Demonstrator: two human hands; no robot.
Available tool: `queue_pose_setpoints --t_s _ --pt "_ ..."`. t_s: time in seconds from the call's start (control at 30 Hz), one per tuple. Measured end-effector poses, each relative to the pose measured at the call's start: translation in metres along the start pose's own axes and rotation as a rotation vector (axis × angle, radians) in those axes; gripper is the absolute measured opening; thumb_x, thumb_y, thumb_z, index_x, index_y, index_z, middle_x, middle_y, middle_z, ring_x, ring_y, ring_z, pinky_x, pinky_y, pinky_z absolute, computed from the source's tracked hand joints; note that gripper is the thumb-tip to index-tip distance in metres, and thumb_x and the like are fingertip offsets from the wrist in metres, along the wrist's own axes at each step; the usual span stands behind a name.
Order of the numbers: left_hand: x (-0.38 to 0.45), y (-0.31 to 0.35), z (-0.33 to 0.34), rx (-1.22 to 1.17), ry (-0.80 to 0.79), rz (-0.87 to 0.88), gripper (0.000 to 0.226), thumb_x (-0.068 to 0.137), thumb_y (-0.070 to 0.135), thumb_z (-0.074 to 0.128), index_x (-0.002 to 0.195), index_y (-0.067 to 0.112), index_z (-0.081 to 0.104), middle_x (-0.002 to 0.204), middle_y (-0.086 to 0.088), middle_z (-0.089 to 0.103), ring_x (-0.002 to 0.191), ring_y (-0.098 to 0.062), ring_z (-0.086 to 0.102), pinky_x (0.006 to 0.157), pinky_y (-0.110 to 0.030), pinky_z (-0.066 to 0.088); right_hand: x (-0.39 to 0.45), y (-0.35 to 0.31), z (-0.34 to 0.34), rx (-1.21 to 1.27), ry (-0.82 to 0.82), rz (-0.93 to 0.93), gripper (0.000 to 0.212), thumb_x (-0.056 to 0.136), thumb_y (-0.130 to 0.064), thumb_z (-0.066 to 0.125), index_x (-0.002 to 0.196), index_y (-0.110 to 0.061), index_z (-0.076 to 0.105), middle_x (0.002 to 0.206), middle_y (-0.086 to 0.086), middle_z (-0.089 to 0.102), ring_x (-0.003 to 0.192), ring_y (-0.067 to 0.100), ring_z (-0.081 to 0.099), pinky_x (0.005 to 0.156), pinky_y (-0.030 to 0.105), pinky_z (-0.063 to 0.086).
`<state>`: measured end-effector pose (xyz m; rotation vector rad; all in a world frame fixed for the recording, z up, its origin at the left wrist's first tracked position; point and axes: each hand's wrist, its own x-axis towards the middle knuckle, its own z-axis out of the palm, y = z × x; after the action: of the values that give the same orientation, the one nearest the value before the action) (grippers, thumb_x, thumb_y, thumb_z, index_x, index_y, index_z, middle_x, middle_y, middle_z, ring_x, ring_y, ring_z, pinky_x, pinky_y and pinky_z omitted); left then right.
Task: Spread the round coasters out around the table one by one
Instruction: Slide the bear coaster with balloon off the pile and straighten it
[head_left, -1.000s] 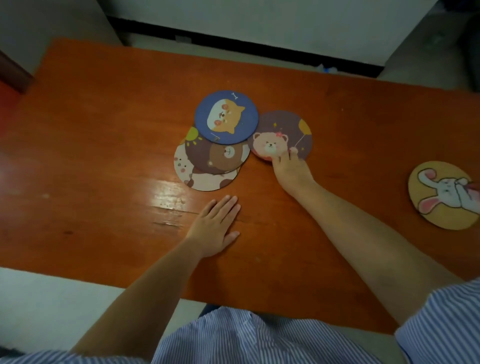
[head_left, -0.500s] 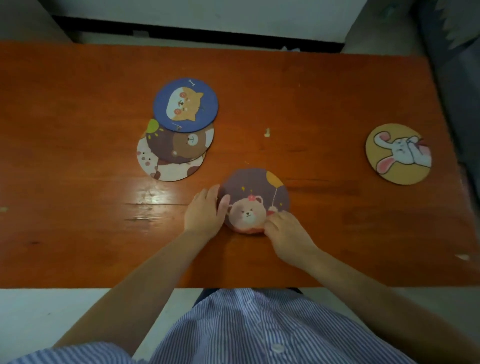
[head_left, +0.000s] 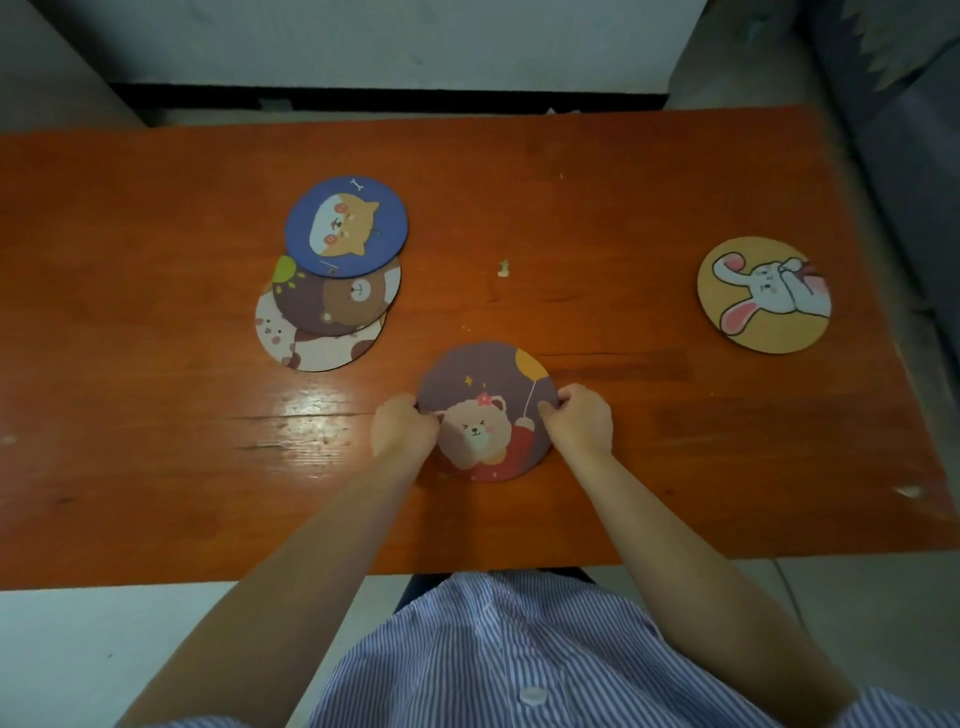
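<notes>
From the head camera, your left hand (head_left: 404, 432) and right hand (head_left: 577, 423) both pinch the purple bear coaster (head_left: 487, 410) by its opposite edges. A second ago only your right fingertips touched it while it lay against the pile; now it sits near the table's (head_left: 156, 467) front edge, well apart from the rest, and your left hand has come off the wood to join in. Judging by that, this coaster is nearly placed. The rabbit coaster (head_left: 763, 294) already lies alone at the right. Three remain overlapped at the left: blue dog coaster (head_left: 346, 226) on top, brown bear coaster (head_left: 340, 304), spotted coaster (head_left: 317, 345) beneath.
</notes>
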<state>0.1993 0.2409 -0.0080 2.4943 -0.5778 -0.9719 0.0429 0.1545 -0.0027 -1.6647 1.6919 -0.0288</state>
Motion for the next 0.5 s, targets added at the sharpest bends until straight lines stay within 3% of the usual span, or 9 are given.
queue_pose_setpoints --t_s 0.03,0.1,0.2,0.27,0.4,0.5 --pt "-0.001 -0.001 -0.001 0.018 0.022 0.026 0.026 0.082 0.008 0.053 0.058 0.013 0.045 0.057 -0.002 0.046 0.066 -0.034 0.049 0.043 -0.026 0.028 0.001 0.003 -0.002 -0.015 0.002 -0.016 0.021 0.089 -0.021 0.059 0.097 -0.002 0.062 0.1 0.014 0.067 0.081 0.024 0.058 0.063 0.033 0.045" --pt "-0.002 -0.003 -0.001 0.06 0.055 0.081 0.022 0.084 0.01 0.054 0.063 0.012 0.048 0.057 0.002 0.044 0.062 -0.023 0.045 0.041 -0.024 0.025 0.001 0.009 -0.006 -0.057 -0.005 -0.036 0.018 0.089 -0.022 0.059 0.094 -0.004 0.063 0.089 0.01 0.065 0.074 0.019 0.053 0.059 0.028 0.041" --pt "-0.004 -0.006 0.003 0.09 0.05 0.153 0.007 0.087 0.015 0.053 0.086 0.013 0.06 0.075 -0.001 0.059 0.069 -0.022 0.051 0.046 -0.025 0.032 -0.006 0.02 -0.008 -0.114 -0.03 -0.048 0.015 0.089 -0.024 0.059 0.084 -0.009 0.058 0.074 0.002 0.054 0.069 0.018 0.05 0.046 0.022 0.034" --pt "-0.008 -0.01 0.005 0.091 0.041 0.186 0.016 0.088 0.016 0.053 0.101 0.011 0.062 0.091 -0.005 0.067 0.078 -0.026 0.059 0.057 -0.027 0.04 -0.01 0.027 -0.009 -0.149 -0.06 -0.048 0.019 0.09 -0.024 0.058 0.077 -0.013 0.05 0.063 -0.004 0.045 0.068 0.019 0.049 0.042 0.021 0.028" --pt "-0.013 -0.018 0.007 0.031 0.053 0.244 0.016 0.088 0.014 0.055 0.099 0.006 0.062 0.088 -0.01 0.066 0.081 -0.028 0.06 0.061 -0.031 0.042 -0.014 0.033 -0.007 -0.186 -0.071 -0.045 0.022 0.091 -0.024 0.056 0.074 -0.014 0.045 0.059 -0.007 0.038 0.063 0.017 0.047 0.041 0.021 0.026" --pt "-0.013 -0.021 0.008 0.004 0.084 0.251 0.027 0.087 0.014 0.057 0.112 0.005 0.058 0.089 -0.007 0.059 0.086 -0.024 0.055 0.07 -0.031 0.042 -0.012 0.034 -0.005 -0.189 -0.076 -0.033 0.032 0.091 -0.024 0.056 0.064 -0.018 0.04 0.059 -0.006 0.037 0.055 0.012 0.04 0.042 0.021 0.024"
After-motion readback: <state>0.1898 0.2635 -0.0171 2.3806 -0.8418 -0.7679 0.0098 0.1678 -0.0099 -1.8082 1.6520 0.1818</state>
